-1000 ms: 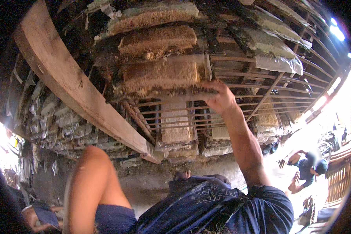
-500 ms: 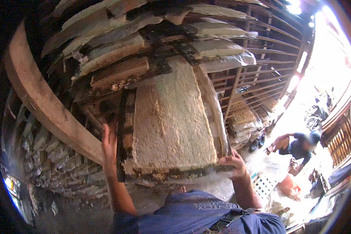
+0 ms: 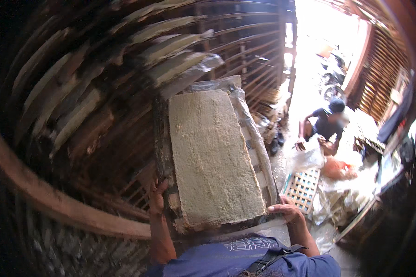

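Note:
I carry a dark, worn wooden tray (image 3: 162,131) that bears a long, pale, crumbly-textured slab (image 3: 210,154) and has crumpled plastic sheeting along its top and right side. My left hand (image 3: 157,196) grips the tray's left side near the lower end, its fingers partly in shadow. At the lower right corner my right hand (image 3: 289,212) is closed on the edge, thumb on top. Behind the tray, slatted racks (image 3: 235,41) hold several similar slabs (image 3: 175,64).
A long wooden beam (image 3: 46,194) crosses the left side. On the right, another person (image 3: 321,122) crouches by plastic bags (image 3: 309,154), an orange bundle (image 3: 339,168) and a perforated crate (image 3: 302,184). A bright doorway (image 3: 316,27) with a motorbike (image 3: 333,76) lies beyond, beside a woven wall (image 3: 379,74).
The tray has come out from the rack into both hands, and the view has swung rightward toward the doorway. The other person has shifted slightly, still crouched.

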A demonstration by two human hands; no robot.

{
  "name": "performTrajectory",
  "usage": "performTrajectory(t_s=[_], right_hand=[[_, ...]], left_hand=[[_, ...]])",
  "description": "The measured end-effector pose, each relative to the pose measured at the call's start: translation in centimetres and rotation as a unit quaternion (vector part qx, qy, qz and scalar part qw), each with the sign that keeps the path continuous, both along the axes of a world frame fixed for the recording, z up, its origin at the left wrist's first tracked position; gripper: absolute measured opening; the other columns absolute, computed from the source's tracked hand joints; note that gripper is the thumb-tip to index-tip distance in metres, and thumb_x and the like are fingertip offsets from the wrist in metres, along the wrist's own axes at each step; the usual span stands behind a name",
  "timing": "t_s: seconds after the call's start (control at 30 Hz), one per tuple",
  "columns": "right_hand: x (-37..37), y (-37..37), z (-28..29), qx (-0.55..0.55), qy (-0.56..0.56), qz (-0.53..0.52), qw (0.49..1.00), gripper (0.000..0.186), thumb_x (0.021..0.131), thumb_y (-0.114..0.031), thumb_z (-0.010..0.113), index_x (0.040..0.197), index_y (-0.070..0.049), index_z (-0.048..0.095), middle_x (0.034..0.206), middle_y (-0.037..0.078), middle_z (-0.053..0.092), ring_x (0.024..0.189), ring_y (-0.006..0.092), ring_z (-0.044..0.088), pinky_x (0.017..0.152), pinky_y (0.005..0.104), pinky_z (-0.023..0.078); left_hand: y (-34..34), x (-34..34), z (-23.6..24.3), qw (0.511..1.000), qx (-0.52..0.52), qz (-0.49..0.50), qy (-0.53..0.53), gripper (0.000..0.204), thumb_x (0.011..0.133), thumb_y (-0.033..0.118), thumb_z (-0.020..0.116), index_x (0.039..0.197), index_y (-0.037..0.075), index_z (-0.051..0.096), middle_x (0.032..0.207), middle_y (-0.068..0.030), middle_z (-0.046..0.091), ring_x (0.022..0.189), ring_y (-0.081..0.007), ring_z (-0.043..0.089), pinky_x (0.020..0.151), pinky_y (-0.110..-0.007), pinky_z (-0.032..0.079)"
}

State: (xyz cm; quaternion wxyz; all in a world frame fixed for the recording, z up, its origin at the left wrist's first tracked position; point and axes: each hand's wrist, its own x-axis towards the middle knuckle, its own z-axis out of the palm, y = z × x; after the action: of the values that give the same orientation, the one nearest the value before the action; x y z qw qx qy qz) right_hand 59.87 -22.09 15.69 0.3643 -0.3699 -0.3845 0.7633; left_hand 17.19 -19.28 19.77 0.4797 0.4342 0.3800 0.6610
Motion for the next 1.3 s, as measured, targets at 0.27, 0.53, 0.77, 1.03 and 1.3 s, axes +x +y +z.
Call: performTrajectory(t_s=[0.27,0.53,0.77,1.03,1.3], right_hand=[[-1.1,-1.0,-3.2,0.024,-0.266,-0.317,0.910,0.062,0.083,-0.063,0.063,0.087,-0.001,0.067,0.080,0.005,0.061,0.075,0.0137,0.056,0.066,0.0336,0.046],[-6.8,-11.1,-6.0,-0.033,-0.280,-0.532,0.798,0.055,0.081,-0.058,0.070,0.075,-0.004,0.061,0.064,0.002,0.055,0.059,0.0098,0.051,0.053,0.0296,0.042],[-9.9,-23.0,-8.6,-0.116,-0.331,-0.714,0.606,0.058,0.084,-0.061,0.063,0.063,-0.009,0.048,0.058,-0.004,0.037,0.056,0.0106,0.037,0.051,0.0317,0.030],[-13.3,-37.6,-14.8,-0.275,-0.354,-0.773,0.449,0.063,0.082,-0.064,0.061,0.079,-0.001,0.061,0.076,0.007,0.058,0.076,0.0193,0.055,0.069,0.0381,0.042],[-12.2,-48.9,-15.9,-0.271,-0.374,-0.789,0.406,0.086,0.088,-0.060,0.056,0.139,0.008,0.041,0.148,0.024,0.037,0.137,0.0358,0.036,0.111,0.0443,0.029]], left_hand=[[9.1,5.5,-4.1,0.986,-0.102,-0.073,0.108,0.069,0.088,0.012,0.063,0.148,0.001,0.031,0.144,-0.0115,0.043,0.126,-0.0201,0.047,0.102,-0.035,0.041],[17.9,10.3,-11.8,0.912,-0.066,-0.375,0.154,0.061,0.094,0.008,0.055,0.149,0.002,0.028,0.137,-0.0098,0.049,0.122,-0.0179,0.050,0.102,-0.033,0.040],[10.7,25.3,-11.4,0.787,-0.153,-0.581,0.139,0.032,0.098,0.023,0.055,0.121,0.001,0.055,0.114,-0.0047,0.059,0.103,-0.0149,0.054,0.090,-0.029,0.042],[-3.0,36.1,-21.3,0.701,-0.169,-0.668,0.185,0.028,0.098,0.024,0.056,0.106,-0.002,0.063,0.093,-0.0036,0.062,0.082,-0.0096,0.054,0.073,-0.026,0.045],[-18.4,42.1,-28.4,0.717,-0.122,-0.647,0.230,0.037,0.094,0.033,0.057,0.081,-0.001,0.058,0.070,0.0016,0.049,0.068,-0.0087,0.044,0.058,-0.032,0.039]])
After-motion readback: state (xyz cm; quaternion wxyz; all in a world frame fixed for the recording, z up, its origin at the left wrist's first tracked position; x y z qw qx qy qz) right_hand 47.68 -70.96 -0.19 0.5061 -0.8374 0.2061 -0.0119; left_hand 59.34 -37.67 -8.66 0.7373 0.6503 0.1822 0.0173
